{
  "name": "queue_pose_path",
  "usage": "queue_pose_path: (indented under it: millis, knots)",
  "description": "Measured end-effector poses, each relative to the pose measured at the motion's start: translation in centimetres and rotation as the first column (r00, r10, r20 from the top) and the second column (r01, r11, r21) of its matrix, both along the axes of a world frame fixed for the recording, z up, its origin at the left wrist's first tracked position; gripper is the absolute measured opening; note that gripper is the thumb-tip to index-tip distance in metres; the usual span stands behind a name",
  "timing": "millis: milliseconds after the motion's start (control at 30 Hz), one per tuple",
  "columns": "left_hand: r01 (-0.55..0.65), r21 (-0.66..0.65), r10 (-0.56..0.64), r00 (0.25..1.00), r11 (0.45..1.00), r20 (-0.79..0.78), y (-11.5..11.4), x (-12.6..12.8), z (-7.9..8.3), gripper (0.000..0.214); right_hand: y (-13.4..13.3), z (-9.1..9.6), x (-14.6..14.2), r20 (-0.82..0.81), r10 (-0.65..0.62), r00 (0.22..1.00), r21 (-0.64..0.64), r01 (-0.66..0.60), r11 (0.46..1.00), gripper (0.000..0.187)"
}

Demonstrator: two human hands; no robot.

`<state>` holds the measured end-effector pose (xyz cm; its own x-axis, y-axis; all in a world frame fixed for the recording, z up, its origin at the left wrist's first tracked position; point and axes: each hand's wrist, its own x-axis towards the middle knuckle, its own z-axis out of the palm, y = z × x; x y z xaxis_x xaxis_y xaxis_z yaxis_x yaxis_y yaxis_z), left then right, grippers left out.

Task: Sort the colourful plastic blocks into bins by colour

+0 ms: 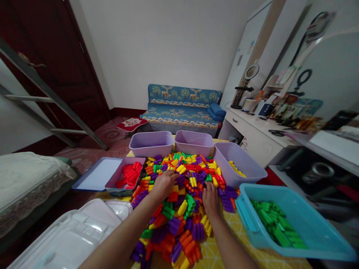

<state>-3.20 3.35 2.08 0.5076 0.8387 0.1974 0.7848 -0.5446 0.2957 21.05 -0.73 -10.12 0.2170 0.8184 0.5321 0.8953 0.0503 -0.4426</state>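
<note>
A large heap of plastic toy pieces (182, 207) in red, orange, yellow, green and purple, shaped like joined tubes, spreads over the table. My left hand (165, 184) reaches into the middle of the heap, its fingers bent down and drawn together over some pieces; what they grip is hidden. On the heap's right side rests my right hand (211, 198), fingers slightly apart, close to a green piece (209, 178) and purple ones. Red pieces (131, 175) lie in a box at the left. A blue tub (314, 228) at the right has green pieces (276, 224) inside.
Two lilac bins (151, 150) (194, 150) stand behind the heap. A third lilac bin (238, 175), at the right, contains a few yellow pieces (237, 169). Clear lids (75, 235) lie at the left front. Beyond the table are a sofa (179, 112) and a cluttered dresser (258, 129).
</note>
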Motion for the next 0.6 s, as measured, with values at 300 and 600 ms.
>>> queue_pose_path:
  millis: [300,600]
  knots:
    - [-0.098,0.014,0.094,0.977,0.995,0.192,-1.5,0.2,0.4,0.021,0.5,-0.7,0.3,0.009,0.005,1.000,0.032,-0.005,0.999,0.038]
    - [-0.126,-0.599,0.406,0.840,0.791,0.359,0.6,6.1,1.6,0.021,0.5,-0.8,0.4,-0.010,-0.019,1.000,-0.013,0.019,1.000,0.039]
